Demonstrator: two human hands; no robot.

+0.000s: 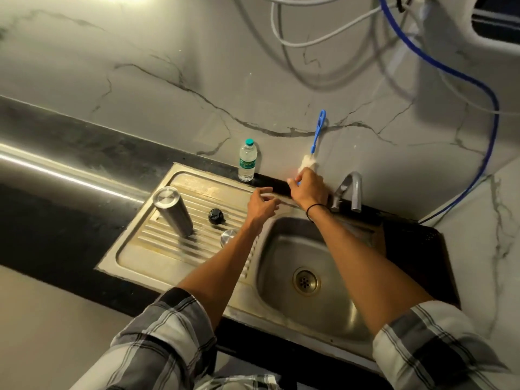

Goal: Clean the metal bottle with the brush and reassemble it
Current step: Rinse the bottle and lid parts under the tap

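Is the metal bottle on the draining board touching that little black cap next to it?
Apart. The head view shows the metal bottle standing inverted on the draining board, with bare ridges plainly visible between it and the black cap.

A brushed steel bottle [173,211] stands on the ribbed, dull-stained stainless drainboard [157,249] beside a glossy black plastic cap [216,216] and a shiny metal lid [228,237]. The brush [315,142] has a blue plastic handle and white bristles. Marble-veined wall [168,66], polished dark table [56,153].
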